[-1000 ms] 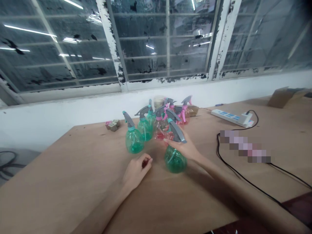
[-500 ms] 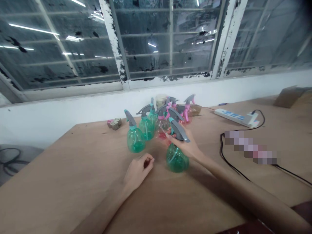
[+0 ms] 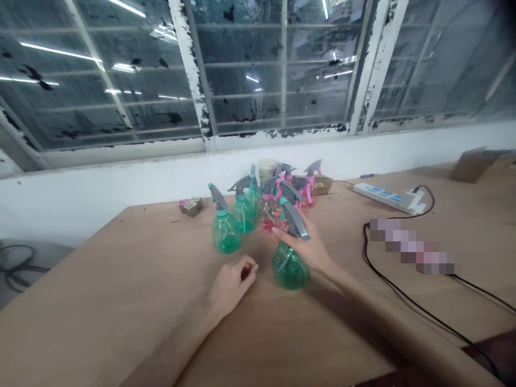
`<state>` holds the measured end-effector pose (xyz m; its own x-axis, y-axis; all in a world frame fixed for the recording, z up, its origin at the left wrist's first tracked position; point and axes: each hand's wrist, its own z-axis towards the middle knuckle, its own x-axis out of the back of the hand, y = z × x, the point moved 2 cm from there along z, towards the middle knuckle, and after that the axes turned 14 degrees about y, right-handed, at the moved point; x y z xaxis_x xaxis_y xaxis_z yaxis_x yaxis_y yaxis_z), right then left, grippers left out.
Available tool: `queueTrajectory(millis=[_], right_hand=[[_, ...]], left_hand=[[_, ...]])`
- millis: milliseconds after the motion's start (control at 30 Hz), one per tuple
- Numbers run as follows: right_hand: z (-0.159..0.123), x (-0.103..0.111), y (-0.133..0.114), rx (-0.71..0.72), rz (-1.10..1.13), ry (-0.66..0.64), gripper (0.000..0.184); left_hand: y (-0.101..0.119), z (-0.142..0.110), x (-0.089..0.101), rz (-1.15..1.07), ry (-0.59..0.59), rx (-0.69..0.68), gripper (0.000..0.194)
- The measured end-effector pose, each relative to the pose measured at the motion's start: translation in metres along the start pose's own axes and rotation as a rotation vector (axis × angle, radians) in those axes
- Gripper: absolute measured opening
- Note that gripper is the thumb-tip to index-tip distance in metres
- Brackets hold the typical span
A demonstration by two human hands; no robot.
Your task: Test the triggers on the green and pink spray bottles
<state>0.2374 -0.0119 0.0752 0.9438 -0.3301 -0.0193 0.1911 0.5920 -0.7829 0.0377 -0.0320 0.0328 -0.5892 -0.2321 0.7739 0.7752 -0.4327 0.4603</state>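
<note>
My right hand (image 3: 308,244) is closed around the neck of a green spray bottle (image 3: 290,267) with a grey trigger head. The bottle is slightly tilted, with some liquid visible inside. My left hand (image 3: 234,282) rests on the table just left of it, fingers curled to the thumb around a hollow where nothing shows. Beyond that hand stands another green spray bottle (image 3: 226,234), with a second green one (image 3: 244,214) close behind. A clear spray bottle (image 3: 267,212) with a pink collar and red liquid stands past my right hand, which partly hides several others.
Against the white wall stands a pale tub (image 3: 267,169). Small blocks (image 3: 191,206) sit left of the bottles. On the right lie a white power strip (image 3: 387,198), a black cable (image 3: 366,252) and a blurred-out item (image 3: 411,244). A cardboard box (image 3: 473,165) stands far right.
The view shifts slightly. Both hands keep their grips, and the spray bottle in my right hand stays in nearly the same place. The standing bottles have not moved.
</note>
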Motion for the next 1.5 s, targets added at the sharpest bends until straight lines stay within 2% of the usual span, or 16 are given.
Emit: queueTrajectory(millis=[333, 500, 800, 1100, 1367, 1500], right_hand=[[-0.004, 0.003, -0.002, -0.062, -0.032, -0.063, 0.047], [-0.004, 0.004, -0.002, -0.095, -0.044, -0.088, 0.048], [-0.003, 0.005, -0.004, -0.123, -0.010, -0.145, 0.046], [-0.002, 0.008, -0.008, -0.110, -0.056, -0.080, 0.032], [0.000, 0.012, -0.014, -0.067, -0.077, -0.039, 0.013], [-0.001, 0.012, -0.010, -0.083, -0.022, -0.096, 0.021]], left_hand=[[0.001, 0.001, 0.000, -0.007, -0.013, -0.001, 0.017], [0.001, 0.002, 0.000, -0.003, -0.025, 0.017, 0.018], [0.001, 0.002, 0.000, -0.002, -0.030, 0.016, 0.018], [0.002, 0.002, 0.000, -0.008, -0.036, 0.021, 0.018], [0.001, 0.002, 0.001, -0.006, -0.030, 0.009, 0.019], [0.001, 0.002, 0.001, 0.000, -0.022, 0.010, 0.019]])
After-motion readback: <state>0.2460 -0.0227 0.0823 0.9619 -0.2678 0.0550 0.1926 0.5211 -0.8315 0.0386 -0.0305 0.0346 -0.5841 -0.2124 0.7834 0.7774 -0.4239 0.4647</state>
